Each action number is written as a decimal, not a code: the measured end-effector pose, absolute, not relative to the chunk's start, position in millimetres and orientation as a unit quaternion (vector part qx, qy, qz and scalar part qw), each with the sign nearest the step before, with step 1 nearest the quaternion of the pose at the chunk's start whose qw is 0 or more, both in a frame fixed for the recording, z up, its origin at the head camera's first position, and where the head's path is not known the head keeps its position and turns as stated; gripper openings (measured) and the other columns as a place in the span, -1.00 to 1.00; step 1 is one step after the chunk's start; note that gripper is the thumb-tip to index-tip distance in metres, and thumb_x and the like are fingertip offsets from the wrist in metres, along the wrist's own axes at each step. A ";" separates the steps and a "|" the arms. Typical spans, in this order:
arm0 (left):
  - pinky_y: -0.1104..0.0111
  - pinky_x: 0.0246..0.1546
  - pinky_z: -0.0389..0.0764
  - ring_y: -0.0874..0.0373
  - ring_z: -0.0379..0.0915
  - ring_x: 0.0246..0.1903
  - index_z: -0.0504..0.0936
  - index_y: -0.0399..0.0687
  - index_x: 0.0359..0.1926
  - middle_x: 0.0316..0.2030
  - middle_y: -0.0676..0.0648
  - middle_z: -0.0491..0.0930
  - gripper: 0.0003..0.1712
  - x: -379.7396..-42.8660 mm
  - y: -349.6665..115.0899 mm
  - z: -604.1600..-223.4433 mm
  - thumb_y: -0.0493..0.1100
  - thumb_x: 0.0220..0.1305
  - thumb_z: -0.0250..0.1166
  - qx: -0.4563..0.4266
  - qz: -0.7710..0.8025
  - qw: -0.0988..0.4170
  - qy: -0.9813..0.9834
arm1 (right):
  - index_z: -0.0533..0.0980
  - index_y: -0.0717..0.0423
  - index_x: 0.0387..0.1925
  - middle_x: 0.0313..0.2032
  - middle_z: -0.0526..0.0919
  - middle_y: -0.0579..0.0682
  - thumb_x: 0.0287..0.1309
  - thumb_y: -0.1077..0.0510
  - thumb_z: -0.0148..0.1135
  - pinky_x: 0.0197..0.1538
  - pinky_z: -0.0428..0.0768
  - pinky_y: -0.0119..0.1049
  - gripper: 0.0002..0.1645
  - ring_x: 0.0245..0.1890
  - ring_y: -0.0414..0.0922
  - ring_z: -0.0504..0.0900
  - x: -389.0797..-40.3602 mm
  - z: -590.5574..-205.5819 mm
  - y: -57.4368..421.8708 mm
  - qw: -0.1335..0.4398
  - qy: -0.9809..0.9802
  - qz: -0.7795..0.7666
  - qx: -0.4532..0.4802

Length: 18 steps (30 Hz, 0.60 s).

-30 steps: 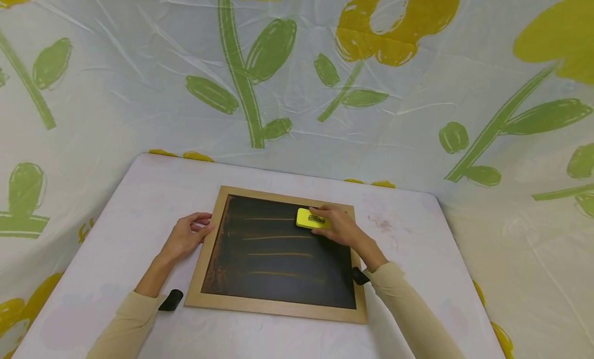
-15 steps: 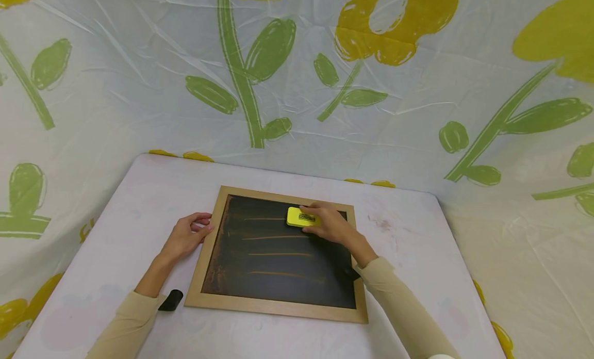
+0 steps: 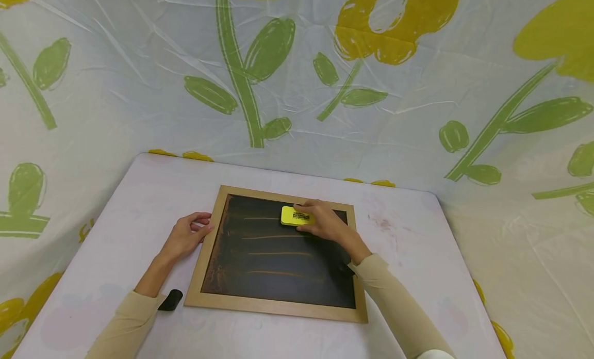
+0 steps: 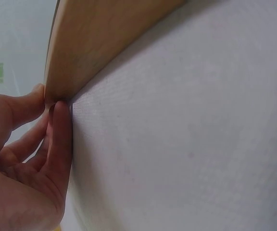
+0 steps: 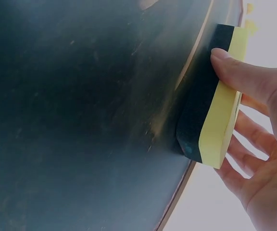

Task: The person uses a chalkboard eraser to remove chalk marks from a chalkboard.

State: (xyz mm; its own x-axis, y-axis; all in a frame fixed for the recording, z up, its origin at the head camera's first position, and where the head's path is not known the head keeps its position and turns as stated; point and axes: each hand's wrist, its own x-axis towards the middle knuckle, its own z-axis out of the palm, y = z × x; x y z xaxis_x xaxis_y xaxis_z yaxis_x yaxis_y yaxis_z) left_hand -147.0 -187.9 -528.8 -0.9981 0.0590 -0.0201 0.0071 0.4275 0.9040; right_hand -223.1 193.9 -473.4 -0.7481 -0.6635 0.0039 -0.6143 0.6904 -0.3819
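Note:
A wood-framed chalkboard (image 3: pixel 278 288) lies on the table with several orange chalk lines across its black face. My right hand (image 3: pixel 328 224) grips a yellow eraser (image 3: pixel 289 216) by its sides, near the board's top edge and over the right end of the uppermost line. In the right wrist view, the eraser's dark felt (image 5: pixel 198 103) is against the board, and my thumb presses its side. At the board's left edge my left hand (image 3: pixel 182 239) pinches the wooden frame (image 4: pixel 88 45), thumb on its upper edge and fingers at its lower edge.
A pale cloth covers the table (image 3: pixel 408 245), with a faint reddish smudge (image 3: pixel 382 223) right of the board. Black wrist-camera mounts (image 3: pixel 171 300) sit at the sleeves. A flower-print sheet (image 3: pixel 153 91) hangs around the table's back and sides.
My right hand has slid the eraser leftward along the board's upper part, over the right portion of the top line. My left hand and the board have stayed in place.

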 end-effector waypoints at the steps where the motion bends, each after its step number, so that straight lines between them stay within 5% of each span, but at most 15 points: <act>1: 0.45 -0.41 0.64 -0.03 0.61 -0.24 0.49 -0.53 0.22 -0.06 -0.40 0.59 -0.54 -147.0 -187.8 -528.7 -0.29 0.44 0.30 0.019 0.534 0.025 0.845 | 0.43 0.22 0.40 0.17 0.59 0.25 0.19 0.09 0.52 0.17 0.58 0.02 -0.20 0.10 0.12 0.60 -223.3 -473.3 192.8 0.068 0.916 -0.183 -0.350; 18: 0.45 -0.41 0.62 -0.04 0.61 -0.23 0.49 -0.50 0.24 -0.05 -0.38 0.59 -0.52 -149.8 -188.9 -526.8 -0.25 0.45 0.31 0.014 0.527 0.033 0.849 | 0.45 0.21 0.38 0.18 0.59 0.22 0.20 0.07 0.51 0.15 0.59 -0.03 -0.22 0.09 0.08 0.59 -231.5 -475.8 168.6 0.079 0.908 -0.184 -0.368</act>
State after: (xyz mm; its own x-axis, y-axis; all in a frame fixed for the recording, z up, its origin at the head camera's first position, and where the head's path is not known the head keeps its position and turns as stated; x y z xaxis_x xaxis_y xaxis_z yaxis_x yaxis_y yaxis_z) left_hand -149.8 -188.9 -526.8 -0.9974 0.0592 -0.0419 -0.0112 0.4448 0.8956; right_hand -231.5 168.6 -475.8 -0.7160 -0.6980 -0.0078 -0.6399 0.6608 -0.3921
